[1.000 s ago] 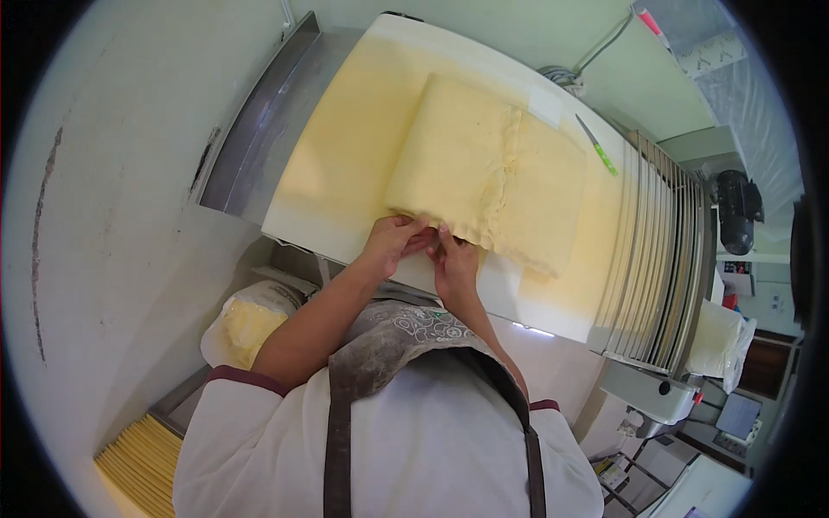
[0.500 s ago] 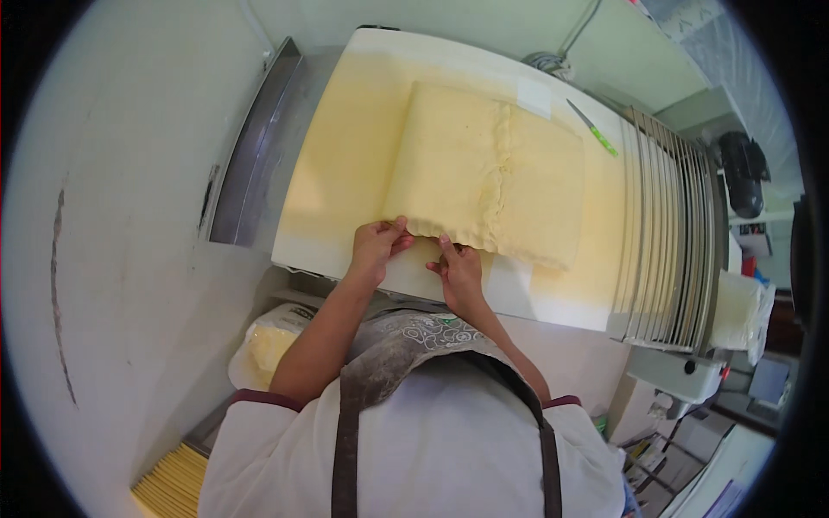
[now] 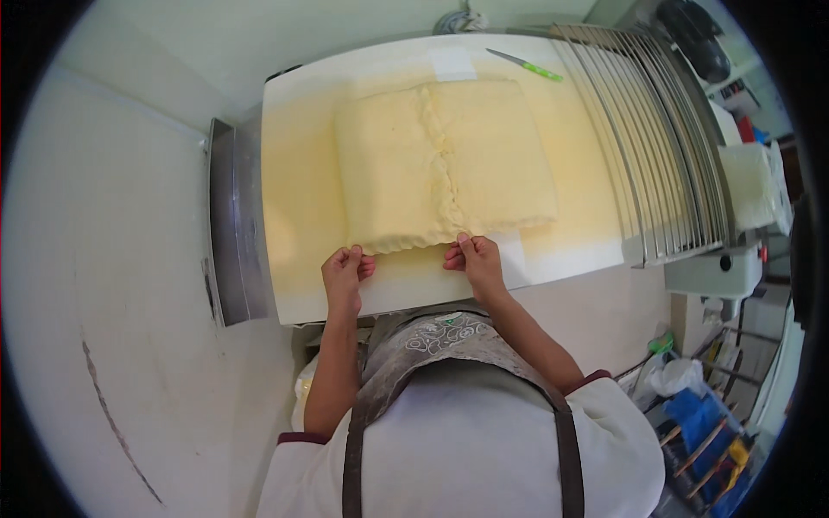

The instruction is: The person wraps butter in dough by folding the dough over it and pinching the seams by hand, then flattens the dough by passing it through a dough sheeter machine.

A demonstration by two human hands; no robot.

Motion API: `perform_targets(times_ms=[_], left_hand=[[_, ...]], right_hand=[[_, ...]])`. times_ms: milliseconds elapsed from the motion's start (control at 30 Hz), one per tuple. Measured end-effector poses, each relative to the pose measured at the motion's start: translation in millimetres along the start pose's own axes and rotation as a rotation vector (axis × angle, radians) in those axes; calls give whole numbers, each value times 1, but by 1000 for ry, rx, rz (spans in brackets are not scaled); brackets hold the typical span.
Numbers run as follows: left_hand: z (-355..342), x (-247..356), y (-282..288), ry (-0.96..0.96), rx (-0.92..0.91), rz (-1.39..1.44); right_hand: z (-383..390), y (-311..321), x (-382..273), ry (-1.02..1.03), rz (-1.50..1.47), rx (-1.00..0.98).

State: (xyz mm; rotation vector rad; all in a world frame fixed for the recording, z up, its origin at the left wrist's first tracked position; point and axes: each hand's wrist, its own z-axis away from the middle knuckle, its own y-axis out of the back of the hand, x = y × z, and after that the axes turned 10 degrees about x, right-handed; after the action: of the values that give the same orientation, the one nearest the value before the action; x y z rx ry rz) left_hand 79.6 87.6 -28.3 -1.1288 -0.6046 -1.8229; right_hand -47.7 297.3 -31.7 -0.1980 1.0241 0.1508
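A thick, pale yellow folded slab of dough [image 3: 496, 160] lies flat on a white worktop [image 3: 587, 259] with a yellowish middle. A rough pinched seam [image 3: 442, 168] runs across the slab from its far edge to its near edge. At the near left corner, my left hand [image 3: 342, 274] pinches the dough's edge between thumb and fingers. My right hand [image 3: 480, 261] pinches that same near edge by the end of the seam. Between the two hands the edge looks crimped and wavy.
Behind the slab, a green-handled knife [image 3: 527, 65] lies at the far right of the worktop. A metal bar grille [image 3: 656, 147] stands at the right end. Along the left end runs a metal trough [image 3: 226, 220], against the wall.
The view has turned, so the slab sits straighter and further left. Along the near edge my right hand has shifted right to the seam's end, widening the gap between my hands.
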Motion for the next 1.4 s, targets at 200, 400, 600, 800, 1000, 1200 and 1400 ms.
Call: perform_targets(times_ms=[200,400,600,800,1000,1200,1400], left_hand=[[26,-2,10,-451,-56,-829],[63,20,-103,-1204,-280,-1116],[49,24,-110,-1271,-318,-1258],[43,31,-115,-1275,-247,-1089],[28,36,-120,-1317,-239,-1133],[9,49,-113,-1150,-345,-1042],[2,71,-124,-1156,-437,-1302]], right_hand=[[12,30,-49,371,936,-23],[-1,19,-67,1053,963,238],[-16,31,-63,1078,1012,135],[-29,9,-92,1086,854,79],[-50,2,-84,1207,925,81],[-40,-22,-92,1188,897,119],[-64,-18,-87,1170,969,126]])
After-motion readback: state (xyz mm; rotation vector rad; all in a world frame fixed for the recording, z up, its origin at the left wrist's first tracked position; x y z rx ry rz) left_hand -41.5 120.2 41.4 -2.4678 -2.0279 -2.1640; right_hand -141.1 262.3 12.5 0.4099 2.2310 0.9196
